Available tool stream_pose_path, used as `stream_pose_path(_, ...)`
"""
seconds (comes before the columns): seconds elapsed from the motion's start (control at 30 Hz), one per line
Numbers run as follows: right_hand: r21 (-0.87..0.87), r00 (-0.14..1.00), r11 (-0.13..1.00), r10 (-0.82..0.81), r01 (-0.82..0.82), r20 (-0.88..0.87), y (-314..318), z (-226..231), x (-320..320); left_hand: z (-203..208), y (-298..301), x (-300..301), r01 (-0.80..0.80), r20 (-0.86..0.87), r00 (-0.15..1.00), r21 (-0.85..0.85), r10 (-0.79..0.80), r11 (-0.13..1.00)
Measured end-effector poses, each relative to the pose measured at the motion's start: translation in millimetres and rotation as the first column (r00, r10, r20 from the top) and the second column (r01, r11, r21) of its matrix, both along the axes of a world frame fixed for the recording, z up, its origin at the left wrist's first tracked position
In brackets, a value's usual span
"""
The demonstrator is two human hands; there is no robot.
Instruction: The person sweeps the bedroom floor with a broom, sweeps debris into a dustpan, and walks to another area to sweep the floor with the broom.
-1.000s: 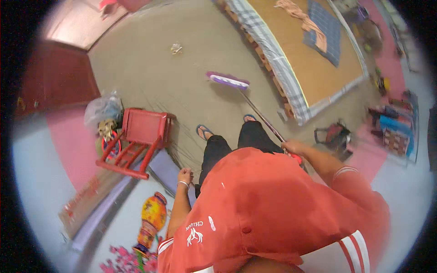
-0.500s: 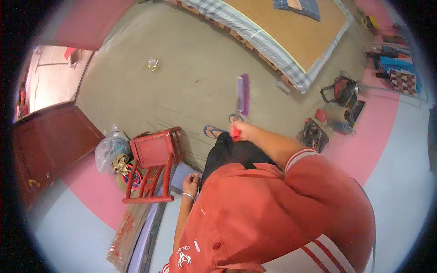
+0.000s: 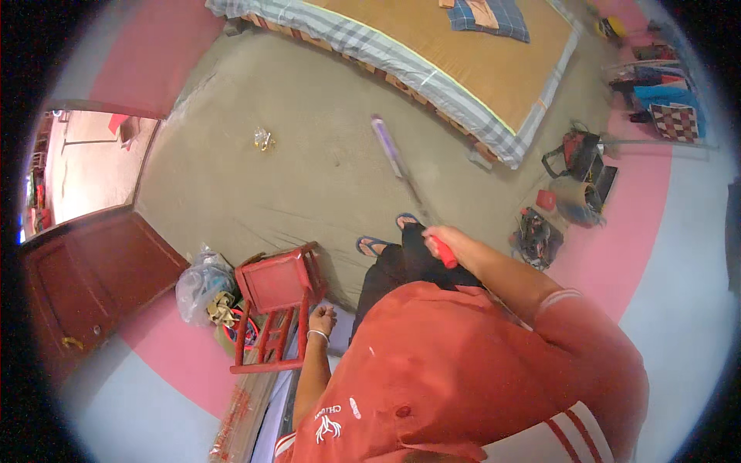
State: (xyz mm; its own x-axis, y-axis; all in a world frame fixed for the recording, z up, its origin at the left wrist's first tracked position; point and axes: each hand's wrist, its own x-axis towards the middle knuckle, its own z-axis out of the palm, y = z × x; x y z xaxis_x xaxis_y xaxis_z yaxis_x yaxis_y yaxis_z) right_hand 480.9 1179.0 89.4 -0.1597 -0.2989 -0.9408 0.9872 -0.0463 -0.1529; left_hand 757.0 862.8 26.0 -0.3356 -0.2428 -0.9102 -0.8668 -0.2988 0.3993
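My right hand (image 3: pixel 449 241) is closed round the red grip (image 3: pixel 445 253) of a long-handled purple mop or broom; which of the two I cannot tell. Its grey stick slants away past my feet. The narrow purple head (image 3: pixel 384 143) is on the floor ahead, slightly blurred. My left hand (image 3: pixel 323 320) hangs at my side with its fingers curled in and nothing visible in them. A white band circles that wrist. Closest to this hand is a red wooden chair (image 3: pixel 279 284) lying tipped over.
A small heap of litter (image 3: pixel 263 139) lies on the floor (image 3: pixel 309 170). Ahead stands a low bed (image 3: pixel 463 100). Bags (image 3: pixel 575 150) line the right wall. A plastic bag (image 3: pixel 202 285) sits between the chair and the dark red door (image 3: pixel 100 278); long boards (image 3: pixel 247 420) lie behind.
The purple head has swung farther away and left, turning to a slant. My right hand has shifted right and slightly nearer. The whole view has moved a little.
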Motion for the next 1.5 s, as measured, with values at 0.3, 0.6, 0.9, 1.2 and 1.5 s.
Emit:
stream_pose_path(0.3,0.199,0.842,0.819,-0.520,0.539,-0.140,-60,-134,-149,23,5,-60,0.032,-0.096,0.995,-0.053,-0.037,0.998)
stream_pose_path(0.6,0.083,0.942,0.993,0.110,-0.088,-0.316,-242,-273,-247,41,43,-116,-0.006,0.100,0.995,0.013,0.005,1.000)
stream_pose_path(0.9,0.027,0.911,0.911,0.411,-0.412,0.027,-254,-134,-207,43,8,-276,0.234,-0.094,0.960,-0.238,-0.262,0.943)
stream_pose_path(1.2,-0.032,0.875,0.874,0.485,-0.485,0.005,-171,-7,-250,51,-69,-295,-0.057,-0.156,0.987,-0.139,0.035,0.989)
stream_pose_path(1.5,0.047,0.966,0.969,0.246,-0.243,-0.078,-205,-103,-196,22,-194,-222,0.493,0.103,0.868,-0.277,-0.485,0.825)
